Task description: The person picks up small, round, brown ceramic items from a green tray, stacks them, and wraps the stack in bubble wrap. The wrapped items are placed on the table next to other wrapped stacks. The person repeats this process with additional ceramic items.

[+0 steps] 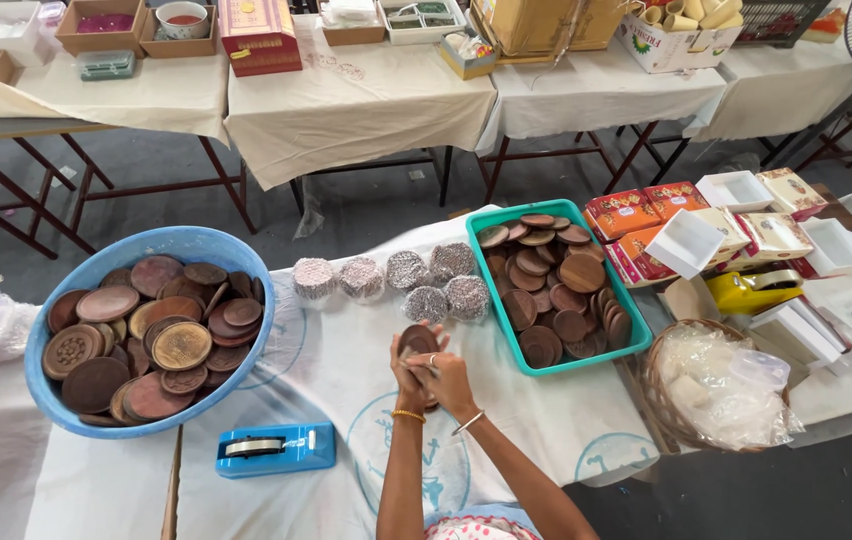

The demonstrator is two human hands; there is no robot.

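Head view, looking down over the work. We see both hands meeting near the middle of the counter, which is draped in a white cloth with blue round prints. The left hand is closed around the lower part of a brown disc, held upright just above the cloth; the right hand is curled against it from the right, its fingers also closed on the disc or on something thin beside it, which we cannot tell apart.

To the left stands a blue bowl heaped with similar discs; to the right, a green tray holds more of them. Between the two, far of the hands, lie six glittery wrapped rounds. A blue tape dispenser sits near the left arm.

Risks, as we judge them: the disc is gripped mostly at its lower edge, so it could slip and drop onto the cloth. The bowl is piled above its rim, so a knock from an elbow might spill discs. The loose cloth could drag if an arm catches it, shifting the wrapped rounds.

Far right are red and white boxes, a yellow tape dispenser and a wicker basket of clear bags. Beyond a grey floor, further cloth-covered tables carry cartons and trays.
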